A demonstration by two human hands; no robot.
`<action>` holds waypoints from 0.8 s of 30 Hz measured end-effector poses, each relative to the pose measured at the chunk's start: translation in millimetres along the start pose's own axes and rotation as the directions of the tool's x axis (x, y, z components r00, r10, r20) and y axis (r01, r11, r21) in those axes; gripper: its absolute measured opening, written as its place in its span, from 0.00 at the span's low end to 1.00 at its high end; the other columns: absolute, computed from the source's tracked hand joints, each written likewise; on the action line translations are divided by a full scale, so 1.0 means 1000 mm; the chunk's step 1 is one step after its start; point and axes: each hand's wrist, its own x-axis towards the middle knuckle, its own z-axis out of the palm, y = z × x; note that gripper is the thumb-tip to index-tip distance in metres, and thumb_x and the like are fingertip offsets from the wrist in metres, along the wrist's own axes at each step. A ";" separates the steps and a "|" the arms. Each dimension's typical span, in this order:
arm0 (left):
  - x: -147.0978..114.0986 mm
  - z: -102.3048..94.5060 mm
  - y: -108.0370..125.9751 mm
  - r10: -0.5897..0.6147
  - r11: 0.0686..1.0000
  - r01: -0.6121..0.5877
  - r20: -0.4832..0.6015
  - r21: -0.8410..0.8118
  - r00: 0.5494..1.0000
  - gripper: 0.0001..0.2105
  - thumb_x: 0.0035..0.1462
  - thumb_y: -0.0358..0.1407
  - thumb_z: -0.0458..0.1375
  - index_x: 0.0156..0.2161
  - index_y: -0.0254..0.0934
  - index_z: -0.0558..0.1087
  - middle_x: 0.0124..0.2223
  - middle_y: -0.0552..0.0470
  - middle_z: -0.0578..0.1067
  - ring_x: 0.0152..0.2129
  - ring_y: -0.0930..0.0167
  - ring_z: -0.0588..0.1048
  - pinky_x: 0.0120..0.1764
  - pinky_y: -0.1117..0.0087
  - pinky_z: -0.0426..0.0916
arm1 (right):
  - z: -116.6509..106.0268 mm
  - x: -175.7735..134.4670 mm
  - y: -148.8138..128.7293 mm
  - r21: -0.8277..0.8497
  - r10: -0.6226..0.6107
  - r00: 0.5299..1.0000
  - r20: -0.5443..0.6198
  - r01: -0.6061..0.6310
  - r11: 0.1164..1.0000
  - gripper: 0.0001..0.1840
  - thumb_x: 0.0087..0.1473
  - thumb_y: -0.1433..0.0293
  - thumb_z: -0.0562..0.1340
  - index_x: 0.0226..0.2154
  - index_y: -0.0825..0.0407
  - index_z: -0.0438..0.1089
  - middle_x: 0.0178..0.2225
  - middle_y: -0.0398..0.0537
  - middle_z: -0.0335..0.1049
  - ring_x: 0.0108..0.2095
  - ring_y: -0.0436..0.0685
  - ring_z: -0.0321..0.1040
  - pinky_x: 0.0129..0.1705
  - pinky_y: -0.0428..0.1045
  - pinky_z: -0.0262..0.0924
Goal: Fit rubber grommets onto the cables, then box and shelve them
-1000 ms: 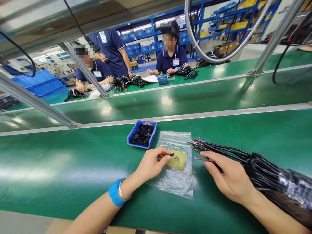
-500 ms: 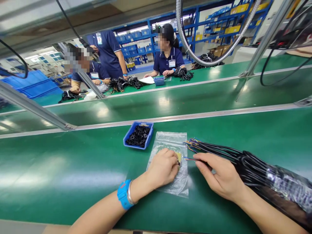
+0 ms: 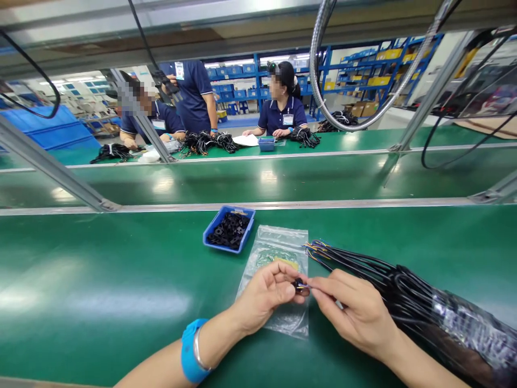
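The small black plastic piece [image 3: 298,283] is pinched between the thumb and fingers of the left hand [image 3: 262,299], above the near part of a clear zip bag [image 3: 283,235]. The right hand [image 3: 355,307] grips thin coloured wires [image 3: 306,286] between thumb and forefinger, their ends at the piece; whether they have entered it is too small to tell.

A yellow pad [image 3: 287,263] lies at the bag, partly hidden by the left hand. Far left of the hands, a blue bin [image 3: 221,248] holds similar black pieces; to the right lies a bundle of black cables [image 3: 399,275] with bare-coloured ends.

As a judgement, the fine wires could splay or buckle against the piece if pushed off-line, since fingers cover much of the contact. A loose left pinch could let the piece twist or drop onto the slick bag.
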 end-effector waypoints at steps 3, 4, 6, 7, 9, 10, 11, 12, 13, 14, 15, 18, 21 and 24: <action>0.000 -0.003 -0.003 -0.015 1.000 0.015 0.005 -0.016 1.000 0.17 0.43 0.35 0.70 0.38 0.32 0.73 0.37 0.49 0.78 0.31 0.72 0.79 0.36 0.75 0.73 | 0.000 0.000 0.000 -0.018 0.005 1.000 0.006 -0.005 1.000 0.11 0.57 0.74 0.60 0.42 0.53 0.73 0.22 0.42 0.63 0.22 0.47 0.61 0.23 0.43 0.56; 0.000 -0.003 -0.004 -0.017 1.000 0.017 0.008 -0.020 1.000 0.17 0.43 0.35 0.70 0.38 0.32 0.73 0.36 0.49 0.78 0.32 0.71 0.79 0.36 0.75 0.74 | 0.000 0.000 0.000 -0.032 0.002 1.000 0.010 -0.002 0.999 0.11 0.57 0.74 0.60 0.42 0.53 0.73 0.22 0.42 0.62 0.21 0.47 0.60 0.22 0.43 0.56; 0.000 -0.003 -0.005 -0.015 0.999 0.015 0.014 -0.032 1.000 0.17 0.42 0.34 0.71 0.38 0.32 0.74 0.34 0.50 0.78 0.31 0.71 0.79 0.36 0.75 0.74 | 0.000 -0.001 0.000 -0.070 -0.019 1.000 0.012 0.019 0.997 0.10 0.57 0.74 0.60 0.42 0.53 0.73 0.21 0.41 0.61 0.21 0.47 0.58 0.22 0.43 0.54; 0.000 -0.003 -0.005 -0.015 0.999 0.015 0.013 -0.041 1.000 0.16 0.42 0.34 0.71 0.37 0.32 0.74 0.34 0.51 0.78 0.31 0.72 0.79 0.35 0.76 0.75 | 0.000 -0.002 0.000 -0.096 -0.038 0.999 0.009 0.039 0.995 0.10 0.57 0.74 0.60 0.42 0.53 0.73 0.21 0.41 0.61 0.21 0.47 0.58 0.22 0.44 0.54; 0.000 -0.002 -0.006 -0.022 0.998 0.022 0.001 -0.056 1.000 0.17 0.41 0.34 0.71 0.37 0.32 0.74 0.33 0.51 0.78 0.30 0.72 0.79 0.34 0.76 0.75 | 0.000 -0.002 0.000 -0.155 -0.089 0.996 -0.001 0.088 0.984 0.11 0.56 0.75 0.61 0.42 0.54 0.74 0.21 0.41 0.60 0.21 0.47 0.57 0.23 0.45 0.52; 0.000 -0.002 -0.007 -0.030 0.998 0.030 -0.009 -0.062 0.999 0.17 0.40 0.35 0.71 0.36 0.32 0.74 0.33 0.51 0.78 0.29 0.72 0.79 0.34 0.76 0.75 | -0.001 -0.003 -0.001 -0.185 -0.116 0.993 -0.005 0.113 0.976 0.11 0.56 0.75 0.61 0.42 0.55 0.74 0.21 0.41 0.60 0.21 0.47 0.56 0.23 0.45 0.52; -0.001 -0.001 -0.007 -0.040 0.997 0.039 -0.019 -0.065 0.999 0.18 0.39 0.35 0.72 0.36 0.32 0.74 0.32 0.51 0.78 0.28 0.73 0.79 0.33 0.77 0.75 | -0.001 -0.003 -0.001 -0.210 -0.138 0.990 -0.007 0.134 0.968 0.10 0.55 0.75 0.61 0.42 0.55 0.74 0.21 0.41 0.59 0.21 0.48 0.56 0.23 0.46 0.51; -0.001 -0.001 -0.008 -0.049 0.997 0.047 -0.027 -0.063 0.998 0.18 0.39 0.36 0.72 0.36 0.32 0.74 0.31 0.51 0.78 0.27 0.73 0.79 0.33 0.77 0.74 | -0.001 -0.003 -0.002 -0.226 -0.150 0.989 -0.006 0.145 0.963 0.10 0.55 0.75 0.61 0.41 0.55 0.74 0.20 0.41 0.59 0.21 0.48 0.56 0.23 0.46 0.50; -0.001 -0.001 -0.008 -0.054 0.997 0.052 -0.032 -0.055 0.998 0.18 0.38 0.36 0.72 0.36 0.32 0.74 0.31 0.52 0.79 0.26 0.73 0.79 0.32 0.77 0.74 | -0.001 -0.003 -0.002 -0.233 -0.152 0.988 -0.005 0.147 0.961 0.09 0.55 0.74 0.61 0.40 0.54 0.74 0.20 0.41 0.59 0.21 0.48 0.56 0.24 0.46 0.50; -0.001 -0.001 -0.009 -0.053 0.998 0.051 -0.037 -0.043 0.998 0.19 0.38 0.36 0.72 0.36 0.32 0.74 0.31 0.52 0.79 0.25 0.74 0.79 0.32 0.77 0.74 | -0.002 -0.002 -0.003 -0.232 -0.150 0.989 -0.006 0.145 0.962 0.09 0.55 0.74 0.61 0.40 0.54 0.74 0.20 0.41 0.59 0.21 0.48 0.55 0.24 0.46 0.49; -0.002 -0.001 -0.009 -0.051 0.998 0.050 -0.041 -0.026 0.998 0.19 0.38 0.36 0.72 0.36 0.32 0.74 0.31 0.51 0.79 0.25 0.74 0.79 0.32 0.77 0.74 | -0.002 -0.002 -0.004 -0.225 -0.145 0.989 -0.009 0.139 0.964 0.08 0.55 0.74 0.61 0.39 0.54 0.74 0.20 0.41 0.59 0.21 0.48 0.55 0.23 0.46 0.49; -0.002 -0.003 -0.011 -0.043 0.999 0.044 -0.054 0.017 0.998 0.18 0.38 0.36 0.72 0.36 0.32 0.75 0.32 0.51 0.79 0.26 0.74 0.79 0.33 0.77 0.74 | -0.002 -0.001 -0.004 -0.194 -0.142 0.990 -0.022 0.136 0.972 0.06 0.54 0.75 0.61 0.36 0.55 0.73 0.20 0.41 0.59 0.21 0.48 0.54 0.23 0.47 0.47; -0.003 -0.003 -0.013 -0.045 0.999 0.046 -0.061 0.021 0.997 0.18 0.38 0.36 0.72 0.36 0.33 0.75 0.32 0.51 0.79 0.26 0.73 0.79 0.33 0.76 0.74 | -0.003 0.000 -0.004 -0.196 -0.170 0.985 0.010 0.168 0.966 0.05 0.54 0.76 0.62 0.35 0.55 0.73 0.19 0.40 0.57 0.21 0.48 0.52 0.23 0.47 0.45; -0.003 -0.002 -0.014 -0.034 0.999 0.034 -0.057 -0.004 0.998 0.18 0.38 0.37 0.72 0.35 0.33 0.75 0.31 0.51 0.79 0.25 0.74 0.78 0.32 0.77 0.74 | -0.004 0.001 -0.003 -0.219 -0.193 0.980 0.045 0.198 0.956 0.05 0.55 0.76 0.61 0.35 0.55 0.72 0.19 0.40 0.55 0.21 0.48 0.50 0.24 0.48 0.44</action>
